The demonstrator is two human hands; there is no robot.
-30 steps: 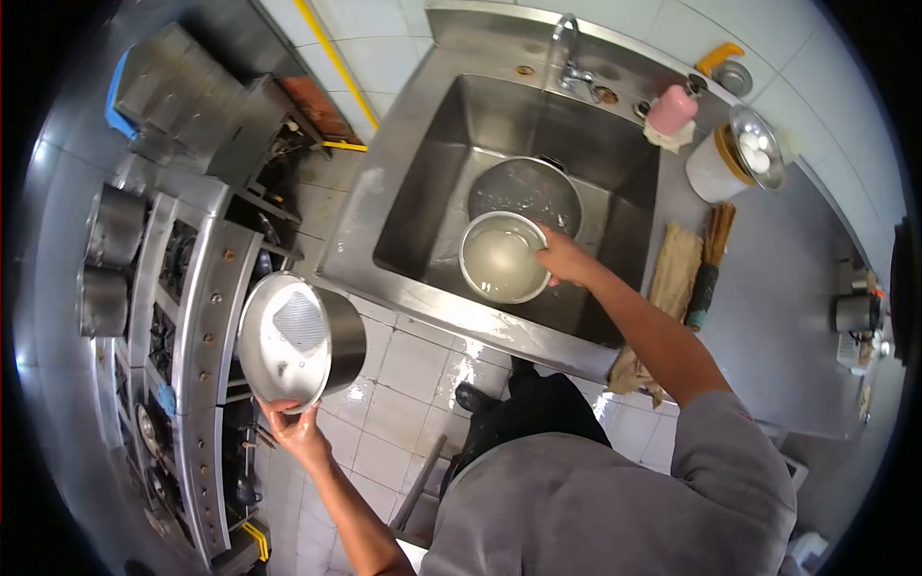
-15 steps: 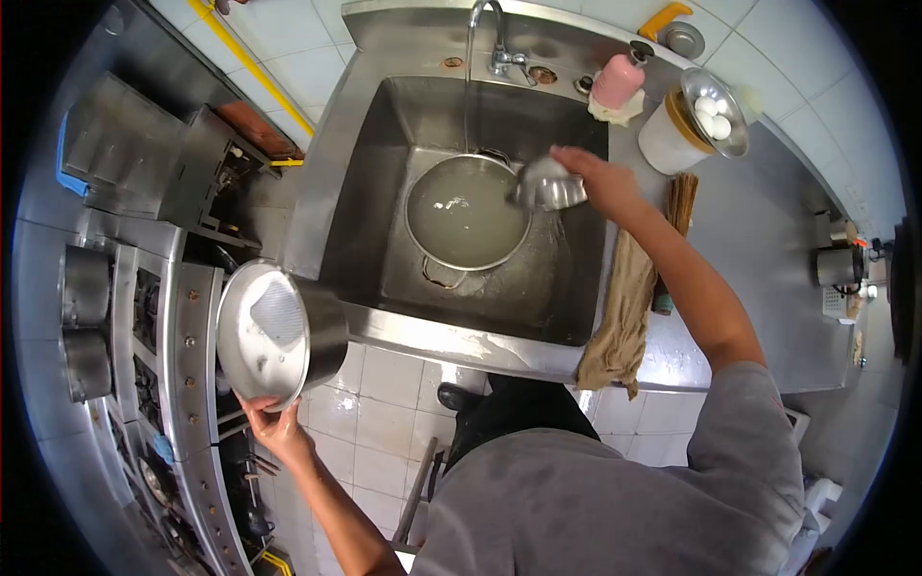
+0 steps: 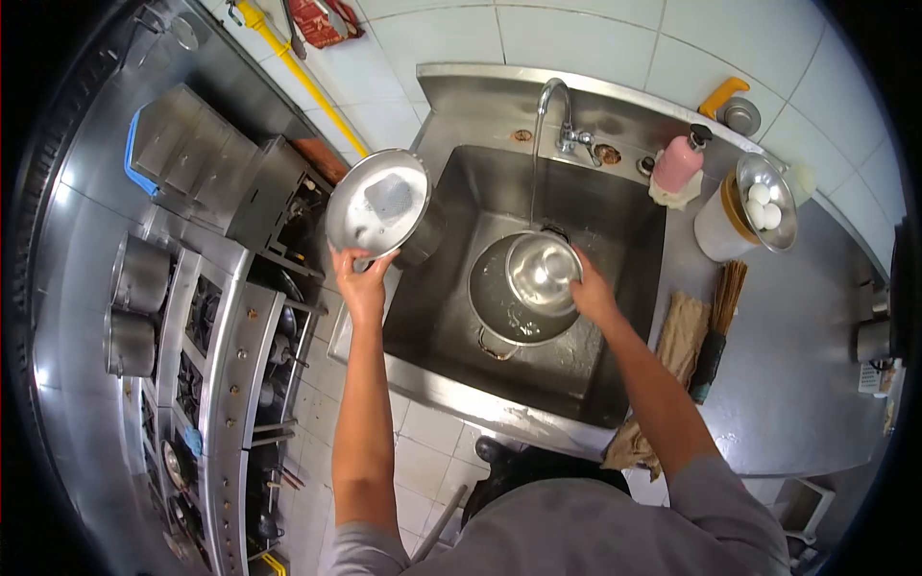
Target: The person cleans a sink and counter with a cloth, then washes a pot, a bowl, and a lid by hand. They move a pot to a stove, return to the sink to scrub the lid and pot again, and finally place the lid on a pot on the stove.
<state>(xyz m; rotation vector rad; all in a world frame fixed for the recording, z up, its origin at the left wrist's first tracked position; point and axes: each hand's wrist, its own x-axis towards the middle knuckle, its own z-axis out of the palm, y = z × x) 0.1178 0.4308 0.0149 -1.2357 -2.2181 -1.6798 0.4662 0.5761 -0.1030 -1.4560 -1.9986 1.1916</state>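
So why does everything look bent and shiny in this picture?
In the head view, it looks like a very wide lens: black corners, and the stove bows outward; white glare streaks the front edge of the sink; bright reflections show on the bowl and inside the pot; both stay readable.

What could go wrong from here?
The left hand grips the tilted pot only at its rim, so it might slip. The right hand holds a small bowl over the water-filled pan; dropping it could splash. The eggs sit in a tilted dish and might roll out if bumped.
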